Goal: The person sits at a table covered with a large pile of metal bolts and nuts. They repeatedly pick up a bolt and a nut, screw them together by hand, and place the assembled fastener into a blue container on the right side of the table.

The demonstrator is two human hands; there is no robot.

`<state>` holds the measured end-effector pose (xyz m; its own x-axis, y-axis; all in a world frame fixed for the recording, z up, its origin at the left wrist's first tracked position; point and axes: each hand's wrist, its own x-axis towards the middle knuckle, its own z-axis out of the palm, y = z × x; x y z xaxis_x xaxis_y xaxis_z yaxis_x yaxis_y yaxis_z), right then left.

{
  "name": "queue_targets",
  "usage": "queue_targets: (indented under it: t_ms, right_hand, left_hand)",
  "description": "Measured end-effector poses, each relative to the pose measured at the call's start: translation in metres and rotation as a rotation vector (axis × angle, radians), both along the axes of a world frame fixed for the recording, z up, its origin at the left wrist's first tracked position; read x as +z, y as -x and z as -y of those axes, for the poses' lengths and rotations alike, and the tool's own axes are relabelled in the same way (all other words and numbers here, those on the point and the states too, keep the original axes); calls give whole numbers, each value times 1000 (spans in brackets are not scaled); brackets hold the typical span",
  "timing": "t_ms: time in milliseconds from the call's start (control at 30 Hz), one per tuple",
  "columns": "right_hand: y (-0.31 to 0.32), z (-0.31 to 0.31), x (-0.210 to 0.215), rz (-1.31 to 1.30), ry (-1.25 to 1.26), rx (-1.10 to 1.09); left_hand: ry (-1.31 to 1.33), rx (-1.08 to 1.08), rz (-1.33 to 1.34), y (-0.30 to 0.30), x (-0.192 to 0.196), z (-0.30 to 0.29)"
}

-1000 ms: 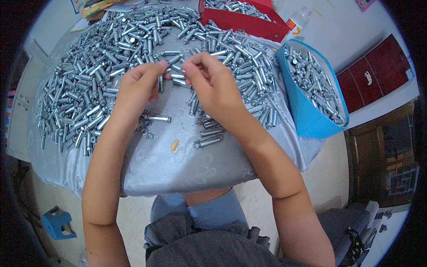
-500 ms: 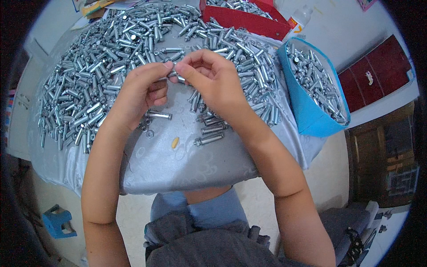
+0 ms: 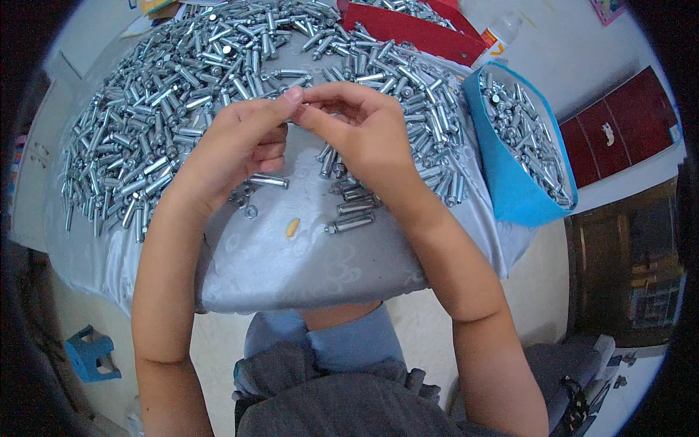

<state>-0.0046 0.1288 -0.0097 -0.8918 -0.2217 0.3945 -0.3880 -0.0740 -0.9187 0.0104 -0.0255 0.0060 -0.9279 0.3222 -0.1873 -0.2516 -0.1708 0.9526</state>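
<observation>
Above the bolt-covered table, my left hand (image 3: 237,149) and my right hand (image 3: 364,138) meet with thumbs and fingertips pinched together. Both are closed; whatever sits between the fingertips is hidden. Beneath the left fingers lies a silver expansion bolt (image 3: 269,180), with a few loose nuts (image 3: 251,212) close to it. Below my right wrist, several more expansion bolts (image 3: 351,222) lie side by side. A large heap of expansion bolts (image 3: 156,120) spreads around and beyond both hands.
A grey patterned cloth (image 3: 313,273) covers the table, with a small yellow piece (image 3: 293,227) on it. At right stands a blue bin (image 3: 520,193) full of bolts. Farther back are a red box (image 3: 415,33) of bolts and a bottle (image 3: 502,33). A blue stool (image 3: 91,357) stands lower left.
The view has shifted slightly. My fingertips have closed in and risen a little, covering the small silver metal part that showed between them before.
</observation>
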Motion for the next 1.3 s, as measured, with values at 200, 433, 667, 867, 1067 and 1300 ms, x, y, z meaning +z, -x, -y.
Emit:
queue_targets:
  t_ms: [200, 433, 667, 867, 1067, 1300]
  right_hand:
    - [0, -5, 1, -76, -72, 8]
    - [3, -3, -4, -161, -22, 30]
    - [-3, -1, 0, 1, 75, 147]
    - [-3, -1, 2, -28, 0, 118]
    - [-5, -2, 6, -43, 70, 70]
    - [0, -17, 15, -22, 137, -132]
  left_hand:
    - [12, -23, -21, 1, 0, 2]
    - [-61, -8, -124, 4, -4, 2]
    - [-4, -26, -144, 5, -7, 2]
    - [-151, -45, -73, 4, -7, 4]
    - [-199, 18, -55, 4, -3, 5]
    - [-292, 159, 17, 13, -5, 10]
